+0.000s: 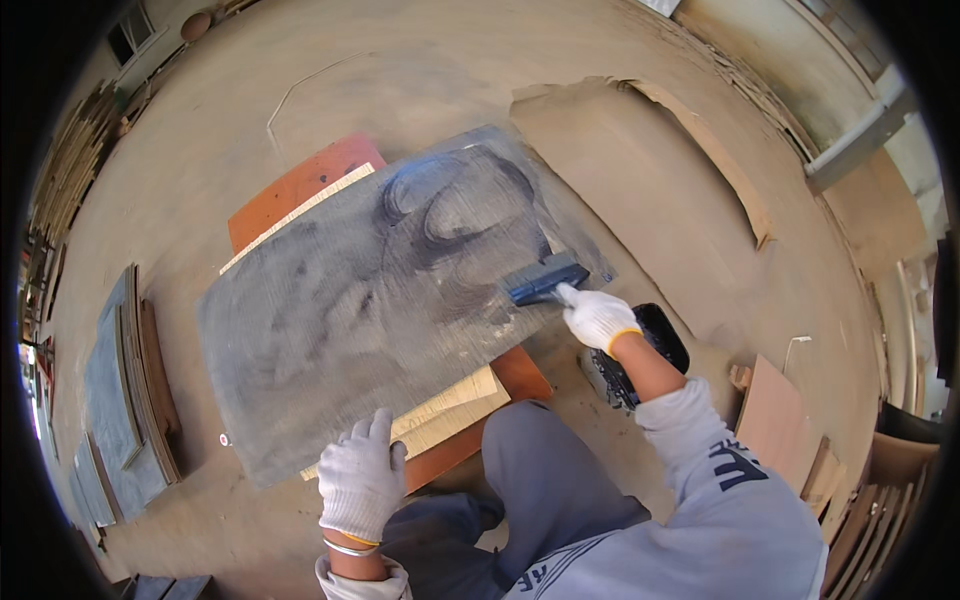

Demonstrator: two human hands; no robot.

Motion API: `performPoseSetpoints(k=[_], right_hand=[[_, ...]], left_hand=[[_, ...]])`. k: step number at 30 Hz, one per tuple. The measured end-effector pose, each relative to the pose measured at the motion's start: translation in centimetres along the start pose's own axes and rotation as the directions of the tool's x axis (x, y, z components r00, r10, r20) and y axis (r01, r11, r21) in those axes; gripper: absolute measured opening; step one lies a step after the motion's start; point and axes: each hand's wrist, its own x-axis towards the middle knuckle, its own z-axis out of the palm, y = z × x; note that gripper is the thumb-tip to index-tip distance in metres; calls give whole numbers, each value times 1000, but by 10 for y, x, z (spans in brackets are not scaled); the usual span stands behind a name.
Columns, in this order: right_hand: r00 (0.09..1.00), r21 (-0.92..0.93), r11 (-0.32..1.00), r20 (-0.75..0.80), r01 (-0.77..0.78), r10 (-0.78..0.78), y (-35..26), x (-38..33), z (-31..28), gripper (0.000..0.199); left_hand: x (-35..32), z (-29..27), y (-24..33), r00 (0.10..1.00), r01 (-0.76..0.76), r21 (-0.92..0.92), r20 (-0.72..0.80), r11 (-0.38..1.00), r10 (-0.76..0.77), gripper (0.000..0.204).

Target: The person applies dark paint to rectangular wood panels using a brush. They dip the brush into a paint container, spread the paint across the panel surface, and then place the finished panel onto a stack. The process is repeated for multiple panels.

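Observation:
My right hand (598,318), in a white knit glove, grips a wide blue-headed brush (546,279). The brush rests on the right end of a large dark grey board (330,310) with dark, swirling wet-looking streaks on its upper part. At the board's near edge my gloved left hand (362,472) lies with its fingers stretched out, touching or just over the rim. Beneath the grey board, pale wooden sheets (455,408) and an orange-red board (305,190) stick out. A black tub (660,340) stands beside my right wrist, partly hidden by the forearm.
A large torn brown sheet (640,190) lies on the floor at the far right. Stacked grey-blue boards (120,390) lie to the left. Wood strips (75,165) line the far left wall. A pinkish board (770,415) and more panels (870,540) stand at the right.

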Motion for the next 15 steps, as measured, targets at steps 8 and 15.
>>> performPoseSetpoints(k=[8,15], right_hand=[[1000,34,999,-2,-25,25,9,12,-3,46],[995,14,998,84,56,-57,-26,-24,18,52]], left_hand=[[0,2,-2,999,-48,-14,-15,999,48,44],[-2,7,-6,995,-96,-79,-32,992,94,46]])
